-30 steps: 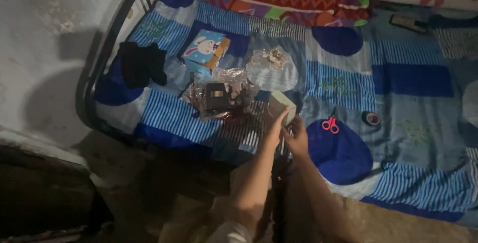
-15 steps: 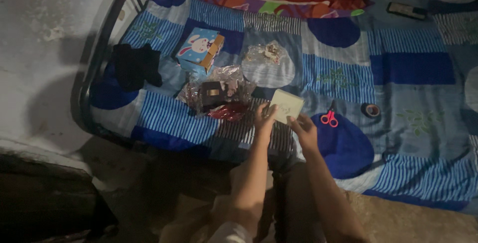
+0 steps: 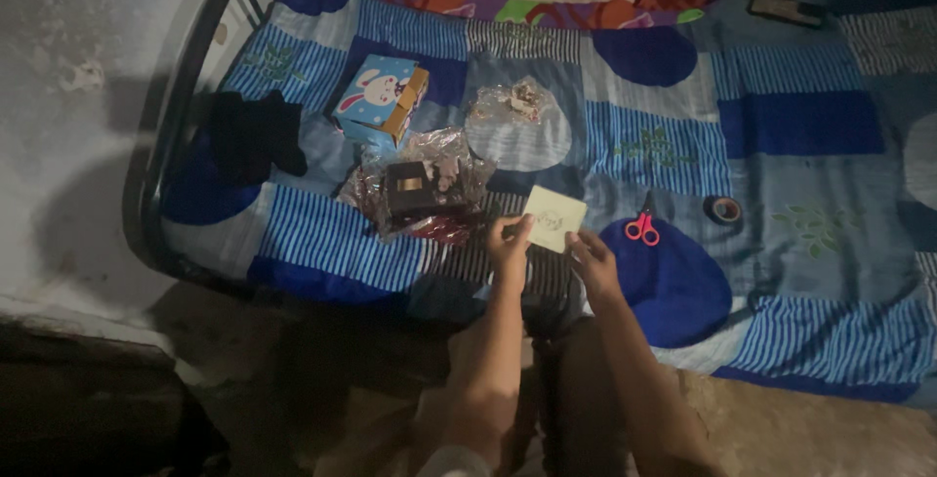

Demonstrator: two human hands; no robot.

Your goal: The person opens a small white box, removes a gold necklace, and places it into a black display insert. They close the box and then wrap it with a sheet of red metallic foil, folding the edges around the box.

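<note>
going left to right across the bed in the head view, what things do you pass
black cloth → blue rabbit box → dark box in clear wrap → pale card, held by left hand and right hand → pink-handled scissors → tape roll

Dim, grainy indoor view under weak light from above. The bedspread (image 3: 625, 135) is moderately lit; the near floor (image 3: 293, 389) and left edge sink into deep shadow. Details are soft and slightly blurred, with no glare.

The pale card (image 3: 554, 218), upright between both hands a second ago, now lies flatter, face up.
</note>
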